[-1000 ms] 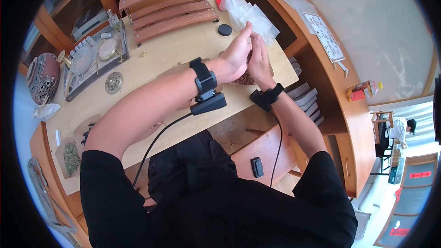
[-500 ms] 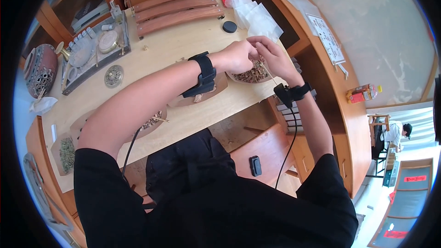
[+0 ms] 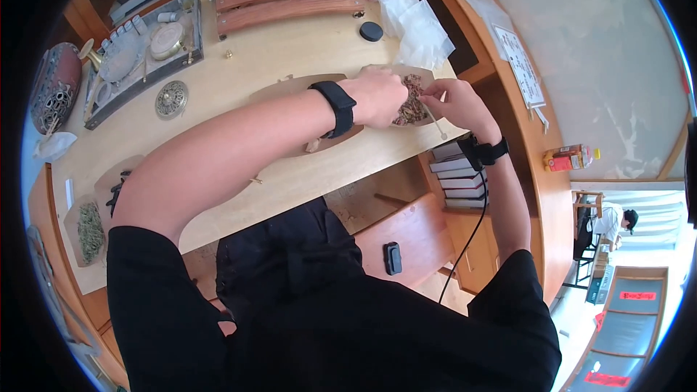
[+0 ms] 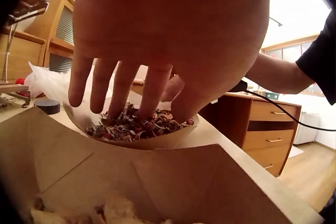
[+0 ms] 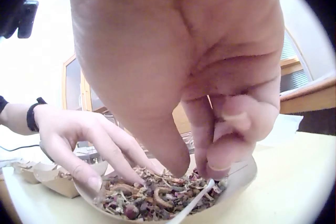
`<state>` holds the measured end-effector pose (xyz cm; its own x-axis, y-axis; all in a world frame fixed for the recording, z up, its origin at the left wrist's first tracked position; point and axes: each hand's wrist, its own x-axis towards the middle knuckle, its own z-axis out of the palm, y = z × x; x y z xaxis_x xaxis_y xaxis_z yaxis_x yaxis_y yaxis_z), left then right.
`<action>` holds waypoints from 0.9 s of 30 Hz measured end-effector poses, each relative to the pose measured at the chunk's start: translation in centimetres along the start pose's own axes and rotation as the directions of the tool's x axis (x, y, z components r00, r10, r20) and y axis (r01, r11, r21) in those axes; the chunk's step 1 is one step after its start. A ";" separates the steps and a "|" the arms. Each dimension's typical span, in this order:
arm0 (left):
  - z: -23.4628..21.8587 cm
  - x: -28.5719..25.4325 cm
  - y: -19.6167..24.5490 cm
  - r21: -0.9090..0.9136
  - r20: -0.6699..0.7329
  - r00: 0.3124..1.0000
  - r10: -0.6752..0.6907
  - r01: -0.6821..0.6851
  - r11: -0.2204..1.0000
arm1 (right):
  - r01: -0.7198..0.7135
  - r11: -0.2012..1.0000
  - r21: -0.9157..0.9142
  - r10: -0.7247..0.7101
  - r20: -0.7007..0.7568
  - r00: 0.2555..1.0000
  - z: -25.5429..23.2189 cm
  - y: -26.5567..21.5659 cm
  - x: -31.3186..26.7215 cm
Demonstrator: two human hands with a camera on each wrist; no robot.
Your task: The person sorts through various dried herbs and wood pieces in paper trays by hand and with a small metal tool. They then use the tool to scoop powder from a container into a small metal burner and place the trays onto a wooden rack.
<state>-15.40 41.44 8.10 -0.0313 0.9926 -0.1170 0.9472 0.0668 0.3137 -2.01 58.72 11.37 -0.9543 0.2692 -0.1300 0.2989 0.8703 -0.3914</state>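
A paper tray (image 3: 441,133) holds a mix of dried herbs (image 3: 412,100), brown, green and reddish. My left hand (image 3: 379,94) reaches over it from the left. In the left wrist view its fingers (image 4: 148,95) point down, spread, with the tips in the herbs. My right hand (image 3: 463,105) is at the tray's right side, outer fingers curled. Its thumb and forefinger reach down to the herbs, at the upper end of a thin pale stick (image 5: 191,203) that leans over the near rim. Whether they pinch the stick, I cannot tell.
Left of the tray, another paper tray (image 4: 173,169) holds pale pieces. Farther left lie a tray of green herbs (image 3: 90,232) and a pierced metal lid (image 3: 171,99). Behind stand a slatted wooden rack (image 3: 287,0), a black round lid (image 3: 371,31) and clear plastic bags (image 3: 421,33).
The hands have parted from being palm to palm above the tray. The left has lowered into the herbs; the right has moved to the tray's right side, by the stick.
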 end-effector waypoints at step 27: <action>0.2 -3.0 -0.5 0.013 -0.002 0.991 0.137 -0.137 0.990 | 0.089 0.967 -0.238 -0.088 0.017 0.996 -1.2 -1.4 -4.0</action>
<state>-15.74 38.40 8.15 0.0986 0.9926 -0.0714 0.9465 -0.0714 0.3146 1.33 56.93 13.55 -0.9766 0.1847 -0.1105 0.2019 0.9639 -0.1733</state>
